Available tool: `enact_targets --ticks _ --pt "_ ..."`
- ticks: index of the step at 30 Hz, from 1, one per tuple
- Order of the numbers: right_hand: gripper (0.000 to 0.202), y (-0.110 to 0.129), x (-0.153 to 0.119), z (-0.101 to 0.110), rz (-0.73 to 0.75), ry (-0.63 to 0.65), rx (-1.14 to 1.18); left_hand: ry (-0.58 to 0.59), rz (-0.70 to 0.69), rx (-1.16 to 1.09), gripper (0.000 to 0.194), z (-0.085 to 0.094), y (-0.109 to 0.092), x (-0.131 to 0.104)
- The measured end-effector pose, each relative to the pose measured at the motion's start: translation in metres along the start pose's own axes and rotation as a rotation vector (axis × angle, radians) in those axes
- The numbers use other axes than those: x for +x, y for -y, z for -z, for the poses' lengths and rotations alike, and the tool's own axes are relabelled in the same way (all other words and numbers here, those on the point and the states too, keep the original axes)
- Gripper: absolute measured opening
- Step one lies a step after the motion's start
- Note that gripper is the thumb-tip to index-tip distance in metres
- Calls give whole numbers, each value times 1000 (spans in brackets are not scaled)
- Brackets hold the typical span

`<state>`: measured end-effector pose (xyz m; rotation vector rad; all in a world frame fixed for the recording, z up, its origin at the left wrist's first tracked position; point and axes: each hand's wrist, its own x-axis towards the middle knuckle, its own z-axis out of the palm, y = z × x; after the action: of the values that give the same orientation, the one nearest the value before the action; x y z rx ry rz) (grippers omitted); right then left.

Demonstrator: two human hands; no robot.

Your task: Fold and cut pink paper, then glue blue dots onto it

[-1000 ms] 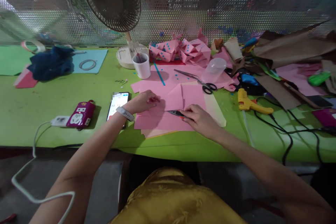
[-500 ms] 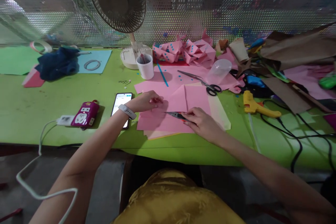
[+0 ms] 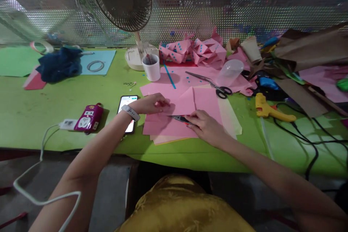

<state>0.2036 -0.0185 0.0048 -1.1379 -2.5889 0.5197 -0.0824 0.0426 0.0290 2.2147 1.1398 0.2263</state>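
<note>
My left hand (image 3: 154,103), with a pale watch band (image 3: 130,112) at the wrist, rests at the left side of a folded pink paper sheet (image 3: 185,105). Its fingers are curled together on the paper. My right hand (image 3: 204,125) grips a dark cutter knife (image 3: 181,119) with some red on it. The tool's narrow end points left, lying along the near edge of the folded sheet. Beneath are more pink sheets (image 3: 160,128) and a pale yellow sheet (image 3: 231,123). How far the blade goes under the fold cannot be made out.
Behind the paper lie black-handled scissors (image 3: 210,82), a white cup (image 3: 151,68) and pink folded-paper pieces (image 3: 208,52). A phone (image 3: 127,114) and a purple power adapter (image 3: 88,117) sit left. A yellow glue gun (image 3: 272,108) with cables lies right; a fan (image 3: 122,0) stands behind.
My right hand and the cutter knife have shifted slightly left relative to the folded sheet. My left hand stays at the paper. The whole view has moved a little.
</note>
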Motion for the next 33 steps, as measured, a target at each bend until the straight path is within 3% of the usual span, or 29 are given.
enact_targets --ticks 15,33 --pt "34 0 6 -4 71 -11 -13 121 32 -130 40 9 8 4" --pt "37 1 13 -9 97 12 -21 131 -4 -117 40 10 12 5"
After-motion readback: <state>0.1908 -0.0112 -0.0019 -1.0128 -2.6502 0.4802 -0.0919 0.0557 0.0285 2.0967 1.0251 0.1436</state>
